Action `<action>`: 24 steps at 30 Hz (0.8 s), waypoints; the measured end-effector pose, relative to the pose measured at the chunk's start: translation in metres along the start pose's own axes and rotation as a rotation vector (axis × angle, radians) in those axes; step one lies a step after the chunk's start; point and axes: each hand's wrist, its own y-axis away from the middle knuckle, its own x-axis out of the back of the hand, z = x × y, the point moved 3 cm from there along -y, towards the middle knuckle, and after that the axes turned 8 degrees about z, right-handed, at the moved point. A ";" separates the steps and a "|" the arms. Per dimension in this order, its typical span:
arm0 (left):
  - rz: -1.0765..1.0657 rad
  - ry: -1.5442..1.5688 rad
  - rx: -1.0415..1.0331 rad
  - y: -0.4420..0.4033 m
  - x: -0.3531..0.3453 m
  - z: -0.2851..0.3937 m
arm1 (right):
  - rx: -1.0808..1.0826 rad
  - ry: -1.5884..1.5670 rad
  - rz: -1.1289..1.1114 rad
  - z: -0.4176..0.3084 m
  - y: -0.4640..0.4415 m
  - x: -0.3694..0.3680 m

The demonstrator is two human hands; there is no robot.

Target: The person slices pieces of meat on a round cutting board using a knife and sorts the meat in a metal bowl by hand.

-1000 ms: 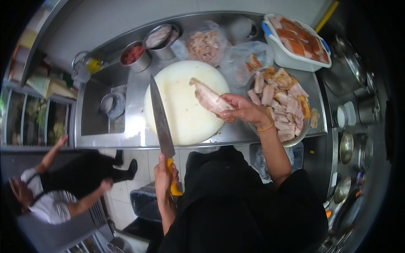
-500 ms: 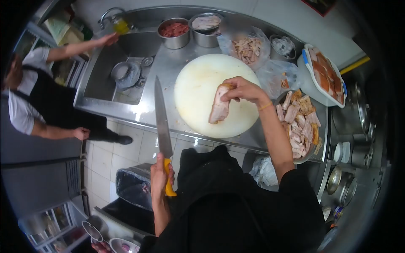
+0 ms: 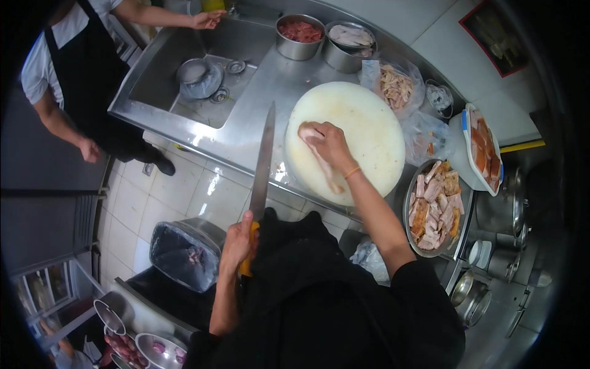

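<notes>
My left hand [image 3: 238, 246] is closed round the yellow handle of a long knife [image 3: 264, 160]. Its blade points up and away, in front of the counter edge and left of the round white cutting board [image 3: 375, 163]. Over the board, my right hand [image 3: 330, 146] grips a strip of pork belly [image 3: 322, 165] near its far end. The strip is seen edge-on, slanting down toward the board's near edge; whether it touches the board I cannot tell. Right of the board, a metal bowl [image 3: 409, 229] holds many pieces of cooked pork [image 3: 435, 206].
Behind the board stand a pot of red meat [image 3: 300, 32], a pot of pale meat [image 3: 350, 40] and a bag of meat strips [image 3: 398, 86]. A white tub [image 3: 461, 147] holds browned slabs. Left are a sink [image 3: 153, 92], another person [image 3: 86, 74] and a lined bin [image 3: 184, 255].
My right hand has turned the pork strip edge-on and shifted it toward the board's left side. The view has swung, and the other person's arm has moved. The knife stays in my left hand.
</notes>
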 end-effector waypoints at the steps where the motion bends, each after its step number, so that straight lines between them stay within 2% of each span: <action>1: -0.014 -0.007 0.005 0.000 0.003 0.000 | 0.042 -0.044 -0.120 0.001 0.001 0.006; 3: -0.046 -0.023 0.005 -0.001 0.009 0.001 | 0.121 -0.133 -0.352 0.006 0.004 0.019; 9: -0.157 -0.081 -0.019 -0.010 0.020 -0.004 | 0.140 -0.048 -0.013 0.021 0.031 0.014; 12: -0.167 -0.110 -0.030 -0.012 0.022 -0.004 | -0.044 -0.070 -0.040 0.036 0.029 0.013; 15: -0.145 -0.081 0.005 -0.019 0.022 -0.010 | -0.533 -0.213 0.111 0.070 0.017 0.022; 18: -0.129 -0.064 0.005 -0.019 0.027 -0.007 | -0.766 -0.601 0.396 0.086 0.025 0.040; 22: -0.136 -0.059 0.000 -0.024 0.032 -0.008 | -0.899 -0.429 0.377 0.078 0.053 0.039; 24: -0.136 -0.053 -0.003 -0.025 0.033 -0.007 | -0.628 -0.001 0.420 0.055 0.068 0.048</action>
